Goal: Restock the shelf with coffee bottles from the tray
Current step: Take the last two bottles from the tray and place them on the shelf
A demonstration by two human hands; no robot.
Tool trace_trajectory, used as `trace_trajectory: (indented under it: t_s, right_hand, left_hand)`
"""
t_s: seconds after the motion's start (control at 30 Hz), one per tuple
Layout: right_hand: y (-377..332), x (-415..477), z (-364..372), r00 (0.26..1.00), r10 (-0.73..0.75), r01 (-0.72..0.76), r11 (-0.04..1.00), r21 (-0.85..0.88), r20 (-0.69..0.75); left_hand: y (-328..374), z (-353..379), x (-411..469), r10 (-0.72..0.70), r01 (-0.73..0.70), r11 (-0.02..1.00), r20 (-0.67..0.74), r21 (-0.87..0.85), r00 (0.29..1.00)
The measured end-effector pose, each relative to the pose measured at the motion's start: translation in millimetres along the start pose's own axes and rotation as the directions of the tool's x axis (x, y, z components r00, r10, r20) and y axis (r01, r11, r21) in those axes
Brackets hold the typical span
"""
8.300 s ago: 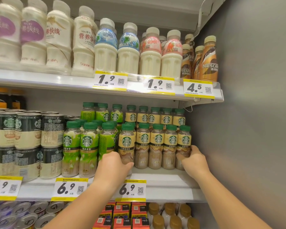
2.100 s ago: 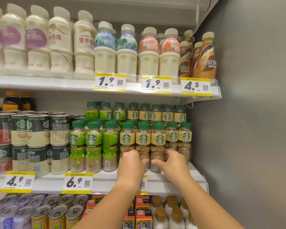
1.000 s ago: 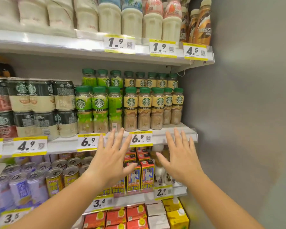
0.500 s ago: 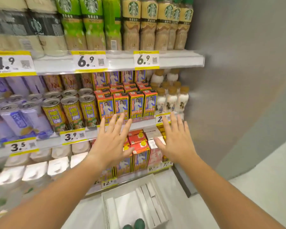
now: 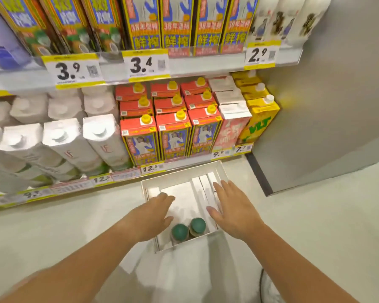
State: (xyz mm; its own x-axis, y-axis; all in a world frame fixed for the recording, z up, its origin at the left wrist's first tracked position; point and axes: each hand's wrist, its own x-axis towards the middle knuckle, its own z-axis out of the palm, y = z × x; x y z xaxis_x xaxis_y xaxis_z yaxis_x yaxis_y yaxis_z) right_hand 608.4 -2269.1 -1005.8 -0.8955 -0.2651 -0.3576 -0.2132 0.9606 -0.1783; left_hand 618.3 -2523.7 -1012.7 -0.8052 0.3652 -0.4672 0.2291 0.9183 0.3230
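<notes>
Looking down at a white cardboard tray [image 5: 219, 171] on the pale floor [image 5: 315, 215], just in front of the bottom shelf [image 5: 123, 174]; half a second ago only the tray's far part showed at the lower edge, with the middle shelves filling the view. Now lower: left hand [image 5: 154, 212] and right hand [image 5: 233, 209] both over the tray, fingers spread, palms down, holding nothing, where before both were raised in front of the carton shelves. Two coffee bottles [image 5: 187, 229] with dark green caps standing upright and touching in the tray's near end, between the two wrists, not visibly touched by either hand. Loose white divider strips lying flat in the rest of the tray. Behind, on the bottom shelf: red cartons [image 5: 173, 132] with yellow caps, white cartons [image 5: 66, 145] to the left, a yellow carton [image 5: 260, 121] at the right end. Yellow price tags [image 5: 146, 64] on the shelf edge above. Grey wall panel [image 5: 326, 95] at right.
</notes>
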Motion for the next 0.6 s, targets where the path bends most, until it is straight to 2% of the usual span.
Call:
trace_trajectory:
  t_s: [0.13, 0.23, 0.3, 0.4, 0.5, 0.6]
  right_hand:
    - [13, 23, 33, 0.975, -0.032, -0.008, 0.984, 0.18, 0.221]
    - [21, 47, 48, 0.892, -0.123, -0.046, 0.933, 0.357, 0.436]
    - [20, 61, 54, 0.827, -0.21, -0.032, 0.908, 0.417, 0.522]
    - [15, 75, 65, 0.744, -0.349, 0.015, 0.861, 0.508, 0.57]
    - [10, 77, 72, 0.741, -0.394, 0.031, 0.829, 0.558, 0.544]
    - [13, 79, 79, 0.749, -0.397, -0.032, 0.778, 0.628, 0.531]
  left_hand:
    - [-17, 43, 29, -0.049, 0.064, 0.997, 0.331, -0.035, 0.942]
    - [-14, 54, 48, 0.051, -0.025, 0.998, 0.434, -0.064, 0.9]
    - [-12, 61, 58, 0.11, -0.065, 0.991, 0.447, -0.114, 0.888]
    - [-15, 75, 71, 0.15, -0.08, 0.979, 0.405, -0.186, 0.902]
    - [-18, 81, 78, 0.186, -0.121, 0.976, 0.404, -0.181, 0.896]
    - [-19, 81, 78, 0.197, -0.123, 0.969, 0.375, -0.213, 0.906]
